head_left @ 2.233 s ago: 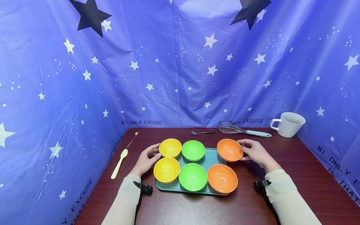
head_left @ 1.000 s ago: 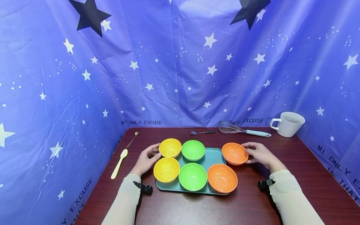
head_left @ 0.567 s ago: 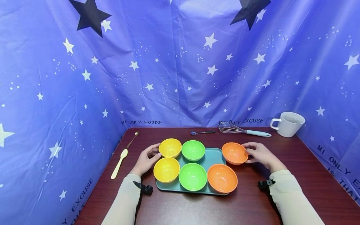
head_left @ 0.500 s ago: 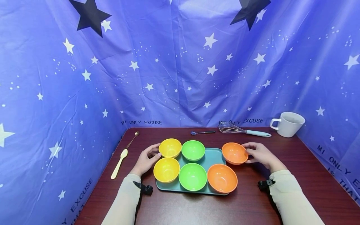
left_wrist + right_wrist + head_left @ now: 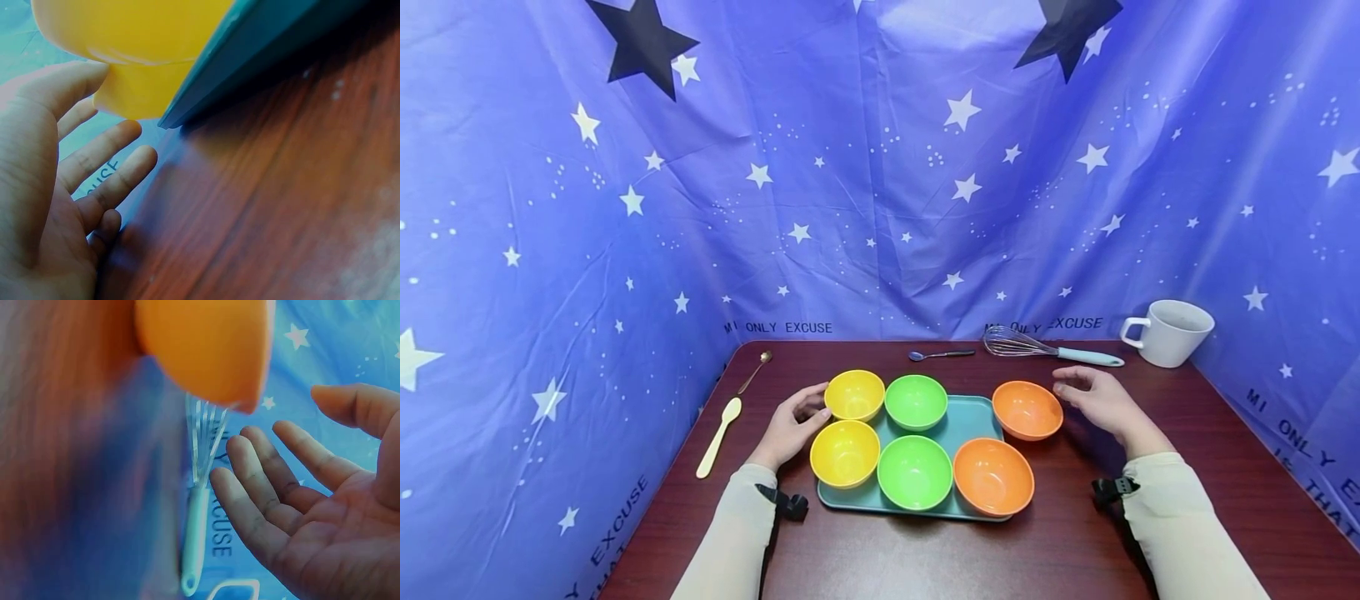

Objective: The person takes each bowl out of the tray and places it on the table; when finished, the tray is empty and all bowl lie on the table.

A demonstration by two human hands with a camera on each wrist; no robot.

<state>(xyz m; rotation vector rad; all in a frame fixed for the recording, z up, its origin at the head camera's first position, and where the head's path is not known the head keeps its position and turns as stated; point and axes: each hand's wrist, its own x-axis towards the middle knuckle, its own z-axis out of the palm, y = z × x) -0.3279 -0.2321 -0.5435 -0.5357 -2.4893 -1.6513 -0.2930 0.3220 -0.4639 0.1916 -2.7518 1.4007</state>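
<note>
Two yellow bowls, the far one (image 5: 854, 395) and the near one (image 5: 845, 454), stand at the left end of a teal tray (image 5: 966, 412). In its middle are a far green bowl (image 5: 916, 402) and a near green bowl (image 5: 914, 472). A near orange bowl (image 5: 993, 477) is at the right end; the far orange bowl (image 5: 1027, 411) sits at the far right corner, its base hidden. My left hand (image 5: 792, 425) is beside the far yellow bowl, fingers loosely extended, thumb at its side; contact is unclear. Just right of the far orange bowl, my right hand (image 5: 1103, 406) holds nothing, fingers spread.
Along the table's back lie a small dark-handled spoon (image 5: 940, 354) and a whisk (image 5: 1052, 347). A white mug (image 5: 1170, 332) stands at the back right. On the left lie a pale yellow spoon (image 5: 718, 437) and a small gold spoon (image 5: 755, 371). Starry blue cloth (image 5: 880, 208) hangs behind.
My right hand has shifted the far orange bowl right and nearer, then let go and drawn off slightly right and away. My left hand has stayed put.
</note>
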